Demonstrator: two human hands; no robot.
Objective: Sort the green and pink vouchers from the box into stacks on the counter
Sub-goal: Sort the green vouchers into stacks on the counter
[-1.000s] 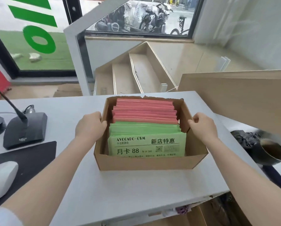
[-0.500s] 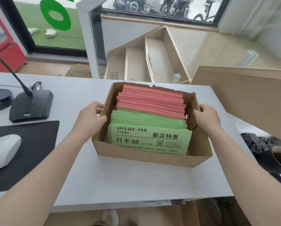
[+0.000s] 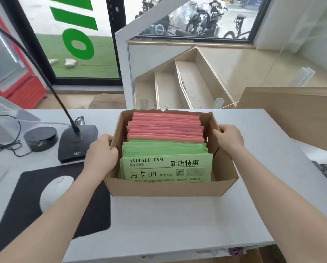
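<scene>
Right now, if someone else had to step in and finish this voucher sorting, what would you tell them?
Left hand grips the left wall of the cardboard box; right hand grips the right wall.
The box sits on the white counter.
Inside it, the green vouchers stand at the near end and the pink vouchers behind them.
Done: nothing sorted yet; no stacks on the counter.
Left: lift out both colours and stack each separately on the counter, perhaps on the bare stretch in front of the box.
</scene>
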